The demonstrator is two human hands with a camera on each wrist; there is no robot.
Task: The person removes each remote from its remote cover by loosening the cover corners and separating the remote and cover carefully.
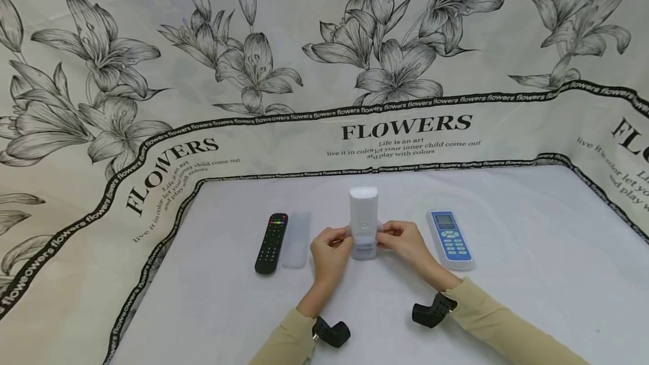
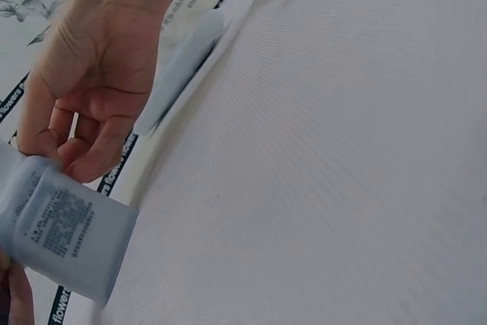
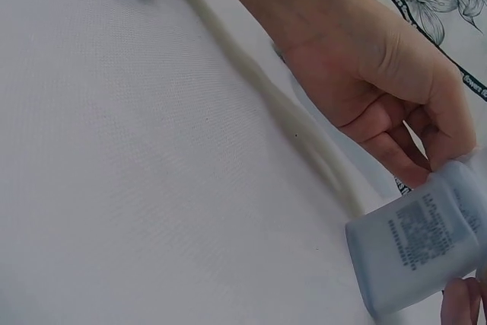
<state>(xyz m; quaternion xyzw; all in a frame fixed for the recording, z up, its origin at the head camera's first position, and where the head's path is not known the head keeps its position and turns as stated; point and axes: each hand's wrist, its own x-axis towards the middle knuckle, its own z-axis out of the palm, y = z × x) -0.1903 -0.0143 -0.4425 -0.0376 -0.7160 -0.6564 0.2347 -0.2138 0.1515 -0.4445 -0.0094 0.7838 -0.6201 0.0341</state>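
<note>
A white remote control (image 1: 363, 207) stands tilted up between both hands, its lower part inside a translucent sleeve (image 1: 364, 251). From the left, my left hand (image 1: 330, 255) pinches the edge of the sleeve between thumb and fingers. My right hand (image 1: 408, 245) pinches the opposite edge. Seen up close in the left wrist view, the sleeve's closed end (image 2: 103, 245) shows printed text through it. The right wrist view shows the same end (image 3: 407, 253) below the right hand's fingertips. Any buttons on the white remote are not visible.
Left of the hands lies a black remote control (image 1: 271, 244), with a flat translucent sleeve (image 1: 297, 240) beside it. A blue-and-white remote control (image 1: 450, 239) in a clear cover lies to the right. Flower-printed cloth (image 1: 284, 148) rises behind the white table surface (image 1: 213, 297).
</note>
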